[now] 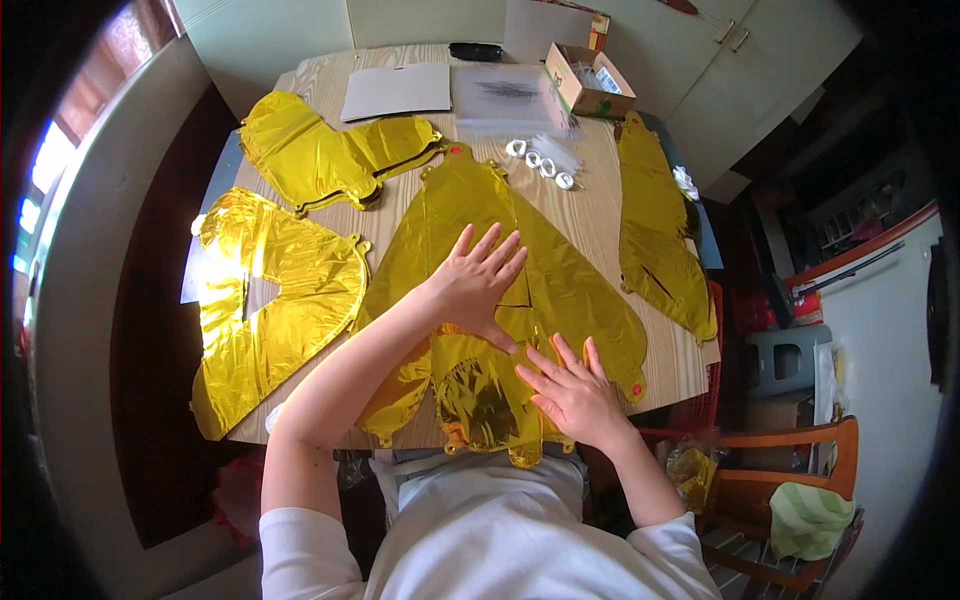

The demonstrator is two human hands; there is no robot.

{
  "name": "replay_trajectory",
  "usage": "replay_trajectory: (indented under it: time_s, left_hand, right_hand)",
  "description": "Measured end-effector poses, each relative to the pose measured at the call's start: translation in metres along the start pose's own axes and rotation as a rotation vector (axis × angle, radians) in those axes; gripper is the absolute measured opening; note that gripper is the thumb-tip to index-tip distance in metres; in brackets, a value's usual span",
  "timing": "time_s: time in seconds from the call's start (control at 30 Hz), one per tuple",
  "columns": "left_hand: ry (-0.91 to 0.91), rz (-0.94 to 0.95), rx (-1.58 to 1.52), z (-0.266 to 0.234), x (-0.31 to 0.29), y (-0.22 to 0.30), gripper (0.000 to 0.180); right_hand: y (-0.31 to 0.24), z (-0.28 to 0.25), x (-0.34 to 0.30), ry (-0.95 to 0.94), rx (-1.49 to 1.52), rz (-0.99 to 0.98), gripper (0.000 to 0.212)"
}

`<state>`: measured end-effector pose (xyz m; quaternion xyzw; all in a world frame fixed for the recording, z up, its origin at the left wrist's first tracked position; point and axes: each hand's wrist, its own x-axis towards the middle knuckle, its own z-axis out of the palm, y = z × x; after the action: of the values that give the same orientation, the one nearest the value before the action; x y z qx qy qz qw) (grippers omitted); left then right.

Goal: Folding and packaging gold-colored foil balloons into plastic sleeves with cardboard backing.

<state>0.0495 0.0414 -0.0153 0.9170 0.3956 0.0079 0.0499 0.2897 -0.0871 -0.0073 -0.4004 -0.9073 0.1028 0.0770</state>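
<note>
A flat gold foil balloon point(580, 290), shaped like a letter A, lies in front of me with its narrow end pointing away. My left hand point(475, 280) rests on its middle, palm down and fingers spread. Closer to me and to the right, my right hand point(575, 392) is over the balloon's lower part, fingers also apart. Neither hand grips anything. The foil nearest my body is creased and shiny, and part of it hangs at the table's near edge.
More flat gold foil balloons lie around: a curved one point(300, 330) at left, another point(310, 150) at far left, a long one point(660, 220) at right. White rolls point(547, 168), a clear plastic sheet point(510, 100), a white board point(397, 92) and a cardboard box point(590, 85) sit farther back. A wooden chair point(790, 440) stands right.
</note>
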Motion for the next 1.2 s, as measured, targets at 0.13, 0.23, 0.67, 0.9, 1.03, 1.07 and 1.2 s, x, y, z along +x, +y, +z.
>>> replay_trajectory:
  time_s: [0.13,0.23,0.67,0.9,1.03,1.07,1.2]
  left_hand:
    - [-0.005,-0.005,0.007,0.000,0.000,0.000,0.139]
    - [-0.011,-0.005,0.015,-0.001,0.001,0.000,0.138]
    - [-0.005,0.002,0.019,0.000,0.000,0.000,0.138]
    - [-0.038,-0.014,0.019,-0.003,-0.002,0.001,0.138]
    - [-0.022,-0.001,0.012,-0.003,0.000,0.001,0.138]
    - [-0.020,-0.002,0.012,-0.003,-0.001,0.000,0.138]
    - [-0.023,-0.002,0.011,-0.002,0.000,0.000,0.139]
  right_hand:
    - [0.001,-0.003,0.001,-0.023,0.014,0.002,0.044]
    - [0.001,-0.003,0.001,-0.030,0.006,0.003,0.044]
    - [0.021,-0.011,0.016,-0.134,-0.028,-0.017,0.096]
    - [0.017,-0.013,0.016,-0.143,-0.085,-0.016,0.101]
    - [0.008,-0.018,-0.006,-0.150,-0.046,-0.042,0.077]
    - [0.004,-0.020,-0.011,-0.159,-0.044,-0.056,0.074]
    - [-0.010,-0.030,-0.032,-0.175,-0.008,-0.091,0.058]
